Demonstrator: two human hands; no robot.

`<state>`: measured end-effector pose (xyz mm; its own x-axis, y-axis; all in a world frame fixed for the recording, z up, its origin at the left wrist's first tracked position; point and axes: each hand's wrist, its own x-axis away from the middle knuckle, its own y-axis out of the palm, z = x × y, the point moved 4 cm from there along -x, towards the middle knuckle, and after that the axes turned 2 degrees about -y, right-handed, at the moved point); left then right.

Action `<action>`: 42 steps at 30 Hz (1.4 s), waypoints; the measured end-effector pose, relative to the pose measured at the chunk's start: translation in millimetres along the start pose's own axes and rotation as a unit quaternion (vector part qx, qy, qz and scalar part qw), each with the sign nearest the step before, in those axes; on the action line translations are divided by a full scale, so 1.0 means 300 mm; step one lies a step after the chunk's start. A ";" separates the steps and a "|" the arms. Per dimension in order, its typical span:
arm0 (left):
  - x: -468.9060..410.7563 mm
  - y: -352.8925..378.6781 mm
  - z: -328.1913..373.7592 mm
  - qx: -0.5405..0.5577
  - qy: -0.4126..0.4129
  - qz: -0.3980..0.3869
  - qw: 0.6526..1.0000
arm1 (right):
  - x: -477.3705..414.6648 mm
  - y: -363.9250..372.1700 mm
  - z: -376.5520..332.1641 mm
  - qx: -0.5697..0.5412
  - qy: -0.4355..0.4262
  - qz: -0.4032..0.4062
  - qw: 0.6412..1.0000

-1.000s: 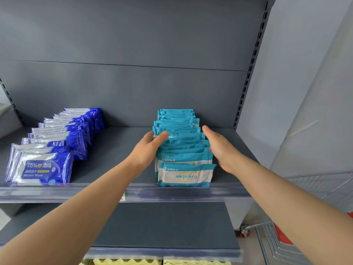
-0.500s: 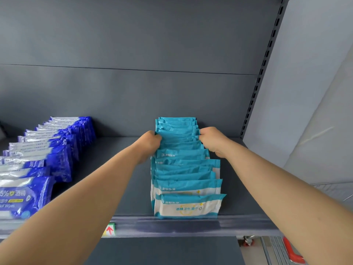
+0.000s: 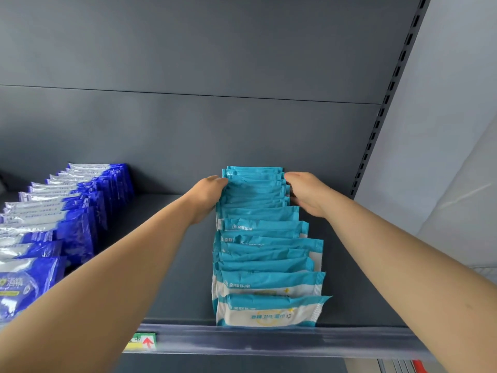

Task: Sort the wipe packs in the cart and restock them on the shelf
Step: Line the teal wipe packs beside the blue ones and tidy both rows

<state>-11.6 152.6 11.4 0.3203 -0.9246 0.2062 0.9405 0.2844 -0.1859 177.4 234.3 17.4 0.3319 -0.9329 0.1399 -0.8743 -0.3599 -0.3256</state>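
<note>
Before us stands a dark grey back panel (image 3: 188,130), with a slotted upright (image 3: 387,98) down its right edge and a pale wall (image 3: 443,130) beyond that. Below the panel runs the dark shelf (image 3: 344,297), fronted by a clear price rail (image 3: 269,339). Our two bare forearms reach in from the lower corners toward the back of the shelf. At the far left a row of blue wipe packs (image 3: 70,211) stands on edge, one behind another from the front rail to the back panel, its front packs cut off by the frame. Well apart from them, right of centre, the teal wipe packs (image 3: 263,254) form a second row from rail to panel. The front packs show their white faces and lean a little out of line, while the rear ones are packed tight. Our left hand (image 3: 208,195) is at the left ends of the rearmost teal packs, its fingers curled in around their edges. Our right hand (image 3: 309,192) takes the right ends, thumb up near the back pack and fingers bent against the sides lower down, so the rear of the row is held between both hands. A small label (image 3: 142,341) with a red arrow sits in the rail, left of the teal row. At the bottom right edge there is a sliver of red and some wire, too little for us to identify.
</note>
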 end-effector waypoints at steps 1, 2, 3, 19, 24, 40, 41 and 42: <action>-0.002 0.014 0.001 0.027 -0.015 -0.017 0.999 | 0.002 0.023 -0.006 -0.027 0.015 -0.032 0.999; -0.001 0.028 0.001 0.041 -0.030 -0.033 0.998 | 0.005 0.038 -0.008 -0.030 0.032 -0.056 0.997; -0.005 0.033 -0.001 0.045 -0.035 -0.038 0.998 | 0.001 0.049 -0.005 -0.027 0.041 -0.072 0.996; -0.056 0.039 0.016 0.081 -0.028 -0.054 0.995 | -0.033 0.056 -0.008 -0.096 0.026 -0.099 0.990; -0.061 -0.048 -0.009 -0.042 0.023 0.027 0.998 | -0.029 -0.026 0.009 0.006 0.015 0.004 1.000; -0.011 -0.046 -0.009 -0.036 0.048 0.044 0.997 | 0.001 -0.053 0.021 0.155 -0.093 0.098 0.979; -0.011 -0.047 -0.009 -0.031 0.048 0.046 0.997 | -0.004 -0.053 0.023 0.155 -0.091 0.099 0.979; -0.012 -0.050 -0.010 -0.027 0.048 0.047 0.997 | -0.004 -0.056 0.024 0.142 -0.085 0.096 0.981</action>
<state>-27.4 150.9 10.4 0.3923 -0.9151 0.0933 0.8985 0.3596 -0.2517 194.2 241.4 15.9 0.2455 -0.9642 -0.1007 -0.8007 -0.1431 -0.5817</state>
